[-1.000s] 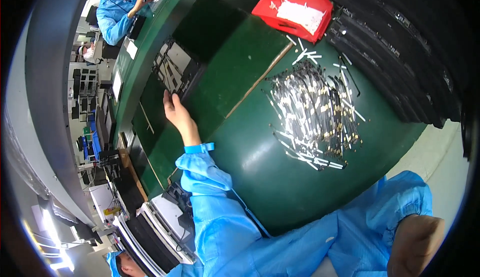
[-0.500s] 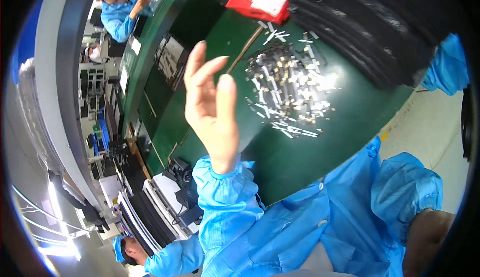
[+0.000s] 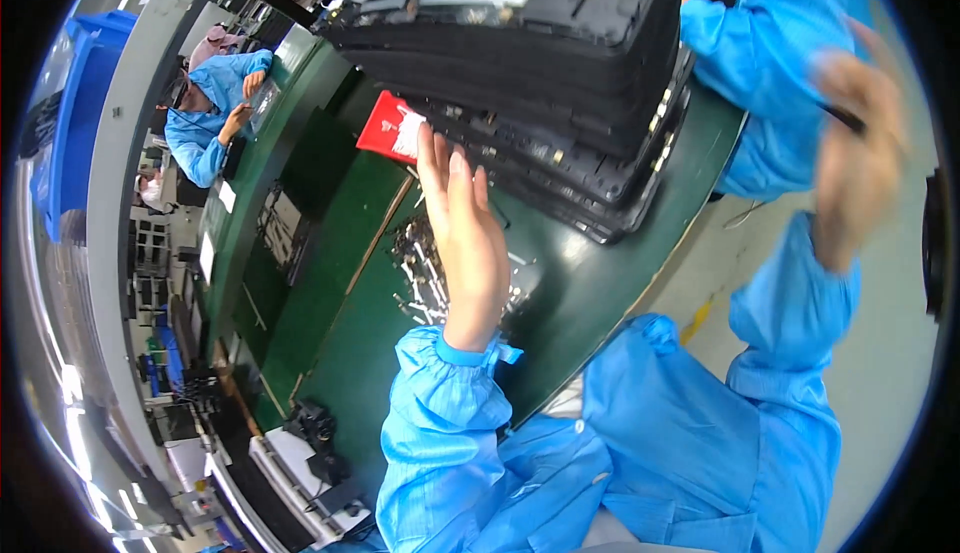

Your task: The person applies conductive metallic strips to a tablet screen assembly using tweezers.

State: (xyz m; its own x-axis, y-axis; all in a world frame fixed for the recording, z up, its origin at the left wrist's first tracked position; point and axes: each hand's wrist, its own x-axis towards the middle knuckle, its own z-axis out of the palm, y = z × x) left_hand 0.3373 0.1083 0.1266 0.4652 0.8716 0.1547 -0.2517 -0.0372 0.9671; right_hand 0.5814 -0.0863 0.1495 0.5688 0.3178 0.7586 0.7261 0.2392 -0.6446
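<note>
My left hand (image 3: 465,238) is raised over the green table with its fingers stretched out and nothing in it. Just behind it lies a pile of small white and black strips with gold-coloured bits (image 3: 425,273), partly hidden by the hand. Its fingertips overlap, in view, a red bin (image 3: 378,125) holding white pieces. Off to the right, past the table's edge, my right hand (image 3: 862,153) is smeared by motion. A small dark object (image 3: 845,119) shows at its fingers; whether it is held I cannot make out. A tall stack of black flat panels (image 3: 520,83) stands beyond my left hand.
The green table's (image 3: 610,288) curved edge runs close to my body. A co-worker's blue sleeve (image 3: 730,48) is beside the stack at the right. Another person in blue (image 3: 205,113) sits at the far left. A wooden strip (image 3: 375,238) lies along the table.
The view has shifted, bringing more of the black stack into sight. My right hand has risen from the lower right corner. The left hand's fingers, curled before, are now straighter and closer together.
</note>
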